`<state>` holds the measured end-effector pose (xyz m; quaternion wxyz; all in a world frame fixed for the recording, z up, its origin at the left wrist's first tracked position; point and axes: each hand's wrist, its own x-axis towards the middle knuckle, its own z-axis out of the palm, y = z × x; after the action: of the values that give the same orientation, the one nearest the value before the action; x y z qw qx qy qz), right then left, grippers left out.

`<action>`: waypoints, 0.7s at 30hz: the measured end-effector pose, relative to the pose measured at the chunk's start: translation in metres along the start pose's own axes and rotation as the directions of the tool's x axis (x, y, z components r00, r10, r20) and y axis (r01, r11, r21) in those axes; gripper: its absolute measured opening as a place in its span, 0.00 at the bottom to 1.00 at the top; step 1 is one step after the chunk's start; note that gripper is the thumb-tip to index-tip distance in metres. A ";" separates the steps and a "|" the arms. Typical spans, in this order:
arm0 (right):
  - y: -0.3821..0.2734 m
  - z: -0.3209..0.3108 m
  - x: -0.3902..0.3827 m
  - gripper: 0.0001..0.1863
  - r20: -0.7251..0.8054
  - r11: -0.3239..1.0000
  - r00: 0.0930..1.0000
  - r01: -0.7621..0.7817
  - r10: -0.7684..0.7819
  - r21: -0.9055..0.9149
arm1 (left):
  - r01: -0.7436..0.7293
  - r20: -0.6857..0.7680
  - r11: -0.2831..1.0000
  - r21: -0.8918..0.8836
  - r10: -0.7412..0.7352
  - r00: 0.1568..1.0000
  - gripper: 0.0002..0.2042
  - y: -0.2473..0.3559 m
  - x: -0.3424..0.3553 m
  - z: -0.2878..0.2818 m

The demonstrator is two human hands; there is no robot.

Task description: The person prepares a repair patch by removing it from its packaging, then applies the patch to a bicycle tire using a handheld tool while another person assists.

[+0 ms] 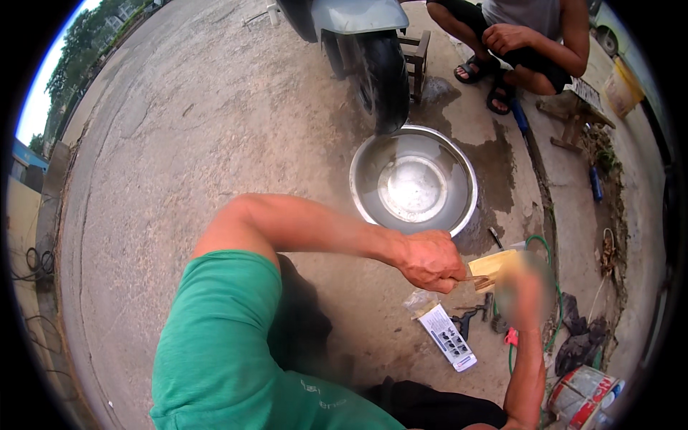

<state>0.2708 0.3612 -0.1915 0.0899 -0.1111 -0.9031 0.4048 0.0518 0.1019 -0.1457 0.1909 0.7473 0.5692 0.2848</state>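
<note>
My left hand (433, 261) is closed, holding a thin brown strip (479, 279) over a pale yellow card or sheet (489, 259). My right hand (527, 290) is at the right side of that yellow piece; a blurred patch covers its fingers, so their grip is unclear. Below them lie a white printed packet with a clear wrapper (448, 337) and a black-handled tool (464, 322). A steel basin (363, 172) with a little water sits beyond my hands, beside a scooter's front wheel (383, 86).
Another person (537, 43) squats at upper right. A wooden stool (566, 125), yellow bucket (620, 86), blue cylinder (595, 183), green hose (550, 337), dark gloves or rags (580, 333) and a paint bucket (580, 394) line the right. Black cables (39, 261) are at far left.
</note>
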 end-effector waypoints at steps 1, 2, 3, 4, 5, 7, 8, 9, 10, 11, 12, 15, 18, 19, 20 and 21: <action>0.004 -0.001 0.002 0.20 -0.022 1.000 1.000 -0.004 0.005 0.027 | 0.037 0.011 0.999 -0.015 -0.037 0.999 0.11 0.000 -0.001 -0.003; 0.007 -0.003 0.005 0.20 -0.044 0.999 0.999 -0.008 0.010 0.054 | 0.075 0.023 0.997 -0.029 -0.075 0.997 0.11 0.000 -0.001 -0.006; 0.011 -0.002 0.006 0.20 -0.048 0.997 0.999 -0.008 0.011 0.072 | 0.096 0.038 0.995 -0.037 -0.095 0.995 0.11 0.002 -0.002 -0.007; 0.013 -0.001 0.007 0.20 -0.061 0.991 0.997 -0.039 0.047 0.129 | 0.116 0.052 0.992 -0.048 -0.113 0.992 0.11 0.004 -0.002 -0.008; 0.015 0.001 0.009 0.20 -0.074 0.980 0.994 -0.067 0.082 0.188 | 0.136 0.067 0.989 -0.059 -0.132 0.989 0.12 0.005 -0.002 -0.008; 0.025 0.003 0.011 0.19 -0.121 0.899 0.961 -0.182 0.248 0.398 | 0.193 0.116 0.977 -0.088 -0.183 0.976 0.12 0.006 0.002 -0.008; 0.034 0.005 0.012 0.19 -0.146 0.829 0.930 -0.221 0.339 0.514 | 0.226 0.142 0.969 -0.098 -0.211 0.967 0.12 0.006 0.002 -0.008; 0.080 -0.021 0.007 0.18 -0.207 0.748 0.870 -0.238 0.448 0.620 | 0.185 0.226 0.972 -0.148 -0.149 0.963 0.12 0.009 0.002 -0.003; 0.126 -0.045 0.004 0.17 -0.259 0.658 0.799 -0.213 0.543 0.722 | 0.155 0.310 0.969 -0.192 -0.089 0.946 0.12 0.015 -0.008 0.003; 0.181 -0.085 -0.013 0.16 -0.316 0.585 0.714 -0.161 0.625 0.795 | 0.122 0.384 0.963 -0.240 -0.022 0.923 0.12 0.022 -0.014 0.009; 0.187 -0.094 -0.018 0.15 -0.291 0.513 0.677 -0.149 0.676 0.845 | 0.192 0.453 0.953 -0.236 -0.067 0.889 0.13 0.029 -0.025 0.009; 0.186 -0.089 -0.039 0.14 -0.305 0.594 0.656 -0.275 0.691 0.756 | 0.289 0.327 0.851 -0.439 -0.148 0.933 0.15 0.017 -0.029 0.015; 0.179 -0.030 -0.039 0.17 -0.275 0.757 0.782 -0.345 0.559 0.555 | 0.174 0.111 0.902 -0.395 -0.141 0.984 0.15 -0.007 -0.006 0.015; 0.163 -0.007 -0.033 0.18 -0.204 0.764 0.827 -0.351 0.524 0.541 | 0.153 0.039 0.909 -0.388 -0.150 0.988 0.15 -0.013 -0.002 0.016; 0.115 0.017 -0.015 0.19 -0.107 0.731 0.846 -0.379 0.522 0.567 | 0.184 0.007 0.912 -0.368 -0.195 0.981 0.15 -0.020 -0.004 0.019; 0.065 0.032 -0.003 0.21 -0.029 0.705 0.851 -0.414 0.524 0.575 | 0.191 -0.029 0.914 -0.358 -0.215 0.976 0.15 -0.028 -0.001 0.025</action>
<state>0.2735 0.3801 -0.2617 0.0972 -0.3457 -0.6765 0.6430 0.0466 0.1100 -0.1819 0.3312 0.6276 0.5894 0.3859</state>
